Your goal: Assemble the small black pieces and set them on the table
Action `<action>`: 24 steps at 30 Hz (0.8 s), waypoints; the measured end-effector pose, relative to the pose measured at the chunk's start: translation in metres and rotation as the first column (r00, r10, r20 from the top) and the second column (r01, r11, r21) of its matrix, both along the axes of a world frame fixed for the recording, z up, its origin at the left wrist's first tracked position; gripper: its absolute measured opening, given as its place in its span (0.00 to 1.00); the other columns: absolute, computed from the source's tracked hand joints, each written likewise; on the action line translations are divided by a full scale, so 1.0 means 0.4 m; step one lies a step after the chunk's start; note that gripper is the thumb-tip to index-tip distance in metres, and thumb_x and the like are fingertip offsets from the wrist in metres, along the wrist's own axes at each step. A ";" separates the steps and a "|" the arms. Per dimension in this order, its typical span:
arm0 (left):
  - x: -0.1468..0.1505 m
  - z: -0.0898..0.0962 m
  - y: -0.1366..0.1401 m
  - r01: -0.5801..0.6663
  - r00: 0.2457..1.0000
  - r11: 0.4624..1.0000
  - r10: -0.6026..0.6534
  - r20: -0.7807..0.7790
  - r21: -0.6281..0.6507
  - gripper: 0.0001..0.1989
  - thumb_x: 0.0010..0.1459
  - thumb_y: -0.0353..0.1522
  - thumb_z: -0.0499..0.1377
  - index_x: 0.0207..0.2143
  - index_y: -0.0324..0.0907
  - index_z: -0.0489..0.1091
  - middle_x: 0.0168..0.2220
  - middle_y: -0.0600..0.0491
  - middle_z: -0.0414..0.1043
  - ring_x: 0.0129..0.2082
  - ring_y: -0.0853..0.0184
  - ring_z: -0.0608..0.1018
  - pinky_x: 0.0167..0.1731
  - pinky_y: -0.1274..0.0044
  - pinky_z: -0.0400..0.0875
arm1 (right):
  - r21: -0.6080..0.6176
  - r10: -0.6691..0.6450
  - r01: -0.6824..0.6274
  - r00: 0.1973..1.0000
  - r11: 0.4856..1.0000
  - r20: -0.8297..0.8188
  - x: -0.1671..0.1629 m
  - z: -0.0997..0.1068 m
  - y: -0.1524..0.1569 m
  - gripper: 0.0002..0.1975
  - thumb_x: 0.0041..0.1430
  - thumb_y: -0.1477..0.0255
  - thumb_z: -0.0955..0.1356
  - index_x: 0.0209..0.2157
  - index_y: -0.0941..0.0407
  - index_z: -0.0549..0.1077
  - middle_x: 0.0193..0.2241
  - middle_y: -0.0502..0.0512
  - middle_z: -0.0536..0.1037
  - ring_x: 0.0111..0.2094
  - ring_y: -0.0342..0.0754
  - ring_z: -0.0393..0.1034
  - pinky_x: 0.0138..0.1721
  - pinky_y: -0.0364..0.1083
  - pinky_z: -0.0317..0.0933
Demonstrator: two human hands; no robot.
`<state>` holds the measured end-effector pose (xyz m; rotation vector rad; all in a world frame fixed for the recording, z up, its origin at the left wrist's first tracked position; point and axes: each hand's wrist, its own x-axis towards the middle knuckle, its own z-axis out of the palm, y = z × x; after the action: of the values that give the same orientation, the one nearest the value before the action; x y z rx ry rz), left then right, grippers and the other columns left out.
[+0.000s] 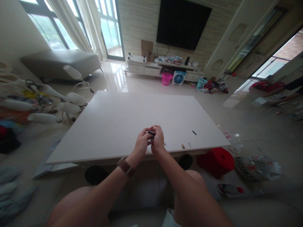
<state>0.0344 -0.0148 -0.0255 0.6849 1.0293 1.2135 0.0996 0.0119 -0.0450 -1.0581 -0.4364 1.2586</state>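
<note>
Both hands pinched on a small dark object above the white table (113, 126).

We close our left hand (141, 142) and right hand (158, 140) together on the small dark object (151, 133); it looks light, stiff and easily dropped, so we grip its ends with fingertips.

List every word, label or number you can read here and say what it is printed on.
None can be read.
Plastic bag on the floor: dark lettering, too blurred to read.
Small dark object held between left hand and right hand: no legible marking.
Cardboard boxes by the wall: no readable print.
</note>
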 end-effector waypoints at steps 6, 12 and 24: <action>0.001 0.002 -0.002 0.013 0.999 1.000 -0.013 -0.030 0.010 0.16 0.42 0.31 0.59 0.38 0.41 0.73 0.31 0.54 0.73 0.30 0.69 0.73 0.26 0.82 0.68 | 0.011 -0.007 0.007 1.000 1.000 0.018 0.001 -0.005 0.000 0.08 0.47 0.66 0.67 0.29 0.54 0.68 0.25 0.44 0.71 0.25 0.42 0.66 0.23 0.39 0.59; 0.003 0.008 -0.001 0.012 0.999 1.000 -0.012 -0.034 0.013 0.16 0.42 0.31 0.60 0.38 0.41 0.73 0.32 0.54 0.74 0.32 0.69 0.74 0.27 0.82 0.68 | -0.007 0.010 -0.010 1.000 1.000 0.022 0.001 -0.006 0.000 0.09 0.47 0.65 0.67 0.30 0.53 0.67 0.24 0.44 0.70 0.26 0.43 0.66 0.22 0.39 0.58; 0.004 -0.015 0.005 0.005 0.998 0.999 -0.003 -0.061 0.040 0.16 0.47 0.36 0.63 0.39 0.40 0.72 0.31 0.54 0.73 0.28 0.71 0.73 0.24 0.82 0.67 | -0.015 0.038 -0.037 0.998 0.999 0.041 0.002 0.008 -0.007 0.09 0.46 0.65 0.66 0.30 0.53 0.66 0.24 0.44 0.72 0.25 0.43 0.67 0.19 0.39 0.54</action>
<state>0.0362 -0.0127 -0.0314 0.7586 1.0559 1.2188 0.1002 0.0092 -0.0418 -1.0944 -0.4810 1.2763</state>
